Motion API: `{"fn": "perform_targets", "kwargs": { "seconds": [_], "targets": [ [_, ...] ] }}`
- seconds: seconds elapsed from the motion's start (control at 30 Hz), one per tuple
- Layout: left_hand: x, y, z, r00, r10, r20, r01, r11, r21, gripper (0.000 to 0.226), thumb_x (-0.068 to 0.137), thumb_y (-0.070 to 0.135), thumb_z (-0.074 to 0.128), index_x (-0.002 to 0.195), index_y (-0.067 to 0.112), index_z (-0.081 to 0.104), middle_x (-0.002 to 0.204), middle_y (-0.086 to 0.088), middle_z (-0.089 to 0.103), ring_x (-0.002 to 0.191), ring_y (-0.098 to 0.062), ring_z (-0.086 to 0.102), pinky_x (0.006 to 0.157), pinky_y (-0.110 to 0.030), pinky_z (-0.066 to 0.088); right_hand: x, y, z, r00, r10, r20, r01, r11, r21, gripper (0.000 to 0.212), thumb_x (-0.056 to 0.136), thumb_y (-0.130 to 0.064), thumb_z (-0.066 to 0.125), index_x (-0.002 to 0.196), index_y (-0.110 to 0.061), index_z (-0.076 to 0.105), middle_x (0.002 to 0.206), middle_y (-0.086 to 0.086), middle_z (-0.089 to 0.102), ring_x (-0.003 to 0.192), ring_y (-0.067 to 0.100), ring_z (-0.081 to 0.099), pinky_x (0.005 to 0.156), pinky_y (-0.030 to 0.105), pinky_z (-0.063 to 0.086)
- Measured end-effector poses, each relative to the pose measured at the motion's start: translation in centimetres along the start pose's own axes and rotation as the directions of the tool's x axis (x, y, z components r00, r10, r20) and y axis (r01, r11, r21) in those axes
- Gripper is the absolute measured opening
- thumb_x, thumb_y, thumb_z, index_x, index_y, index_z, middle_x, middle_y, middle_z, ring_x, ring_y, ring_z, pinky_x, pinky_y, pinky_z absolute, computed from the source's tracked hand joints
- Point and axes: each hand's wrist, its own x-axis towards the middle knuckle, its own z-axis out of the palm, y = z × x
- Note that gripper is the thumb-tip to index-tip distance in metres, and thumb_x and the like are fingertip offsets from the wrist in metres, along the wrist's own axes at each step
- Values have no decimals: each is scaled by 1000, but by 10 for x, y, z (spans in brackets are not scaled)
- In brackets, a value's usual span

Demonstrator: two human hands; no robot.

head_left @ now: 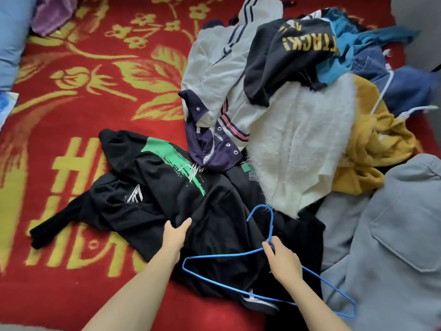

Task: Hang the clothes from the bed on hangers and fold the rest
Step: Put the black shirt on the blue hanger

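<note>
A black hoodie with a green print (167,192) lies spread on the red bed cover, near me. My left hand (175,237) grips a fold of its black fabric. My right hand (281,259) holds a blue wire hanger (214,281) at the base of its hook, just above the hoodie's lower part. Behind lies a heap of clothes: a fluffy white sweater (300,149), a grey-white jacket with a navy collar (214,82), a dark top with yellow letters (286,58) and a mustard garment (377,139).
A grey garment with a pocket (391,247) lies at the right. Blue denim (405,87) and a teal piece sit at the back right. The red and gold bed cover (83,91) lies bare at the left; a purple cloth (52,15) lies at the far left corner.
</note>
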Motion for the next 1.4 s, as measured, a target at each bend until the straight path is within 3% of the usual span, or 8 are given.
{"fn": "perform_targets", "kwargs": {
  "seconds": [0.17, 0.47, 0.73, 0.87, 0.97, 1.07, 1.23, 1.4],
  "targets": [
    [-22, 13, 4, 999, 15, -50, -14, 1000, 18, 26, 89, 10, 60, 113, 0, 54, 123, -15, 59, 102, -28, 56, 83, -30, 40, -17, -9, -3, 999, -50, 20, 49, 998, 42, 19, 100, -38, 35, 86, -25, 42, 59, -10, 46, 64, 15, 49, 67, 27, 31],
    [-80, 39, -65, 979, 142, -144, -153, 986, -68, 17, 88, 6, 61, 103, -2, 59, 105, -13, 61, 93, -24, 55, 80, -32, 42, -75, -38, -30, 994, 9, -111, 22, 963, 267, 39, 90, -25, 55, 59, -17, 33, 55, -8, 41, 55, 12, 37, 57, 30, 28],
    [-124, 79, -156, 938, 313, -146, -330, 937, -110, 14, 83, 2, 65, 93, -7, 64, 89, -13, 61, 84, -23, 54, 73, -30, 38, -126, -90, -104, 946, -191, -264, 299, 829, 473, 29, 84, -5, 61, 60, -12, 47, 48, -10, 35, 45, 2, 30, 49, 17, 26],
    [-154, 117, -201, 926, 362, -104, -375, 908, -184, 41, 85, 8, 67, 120, -8, 53, 107, -20, 59, 102, -35, 58, 79, -35, 45, -164, -132, -135, 902, -229, -366, 397, 772, 496, 25, 86, -4, 61, 64, -8, 50, 53, -2, 36, 42, 2, 29, 45, 15, 24],
    [-183, 156, -239, 879, 469, -88, -477, 860, -181, 10, 83, 6, 67, 80, -1, 60, 80, -14, 58, 68, -24, 54, 52, -21, 41, -195, -173, -164, 860, -237, -451, 462, 735, 495, 19, 87, -5, 62, 69, -5, 53, 56, 3, 36, 44, 6, 31, 43, 14, 24],
    [-210, 198, -278, 811, 581, -72, -579, 779, -241, 27, 83, 2, 66, 61, 5, 51, 51, -3, 49, 41, -13, 48, 36, -18, 35, -232, -215, -199, 768, -256, -587, 587, 650, 484, 26, 86, -1, 61, 61, -7, 54, 45, -3, 40, 36, 1, 34, 39, 10, 26],
    [-251, 260, -336, 702, 707, -90, -672, 614, -415, 11, 85, 6, 64, 84, 10, 54, 59, -3, 48, 38, -4, 48, 35, -11, 37, -287, -276, -249, 634, -241, -735, 753, 408, 515, 22, 86, 2, 58, 66, -8, 59, 40, -9, 47, 37, -1, 39, 41, 11, 32],
    [-258, 273, -372, 676, 737, -4, -650, 594, -474, 24, 90, 6, 53, 70, 18, 50, 38, 15, 52, 36, 1, 50, 48, -16, 39, -311, -315, -253, 654, -265, -708, 756, 262, 600, 16, 86, 0, 57, 71, -4, 59, 42, -8, 47, 35, 1, 38, 36, 13, 31]
  ]
}}
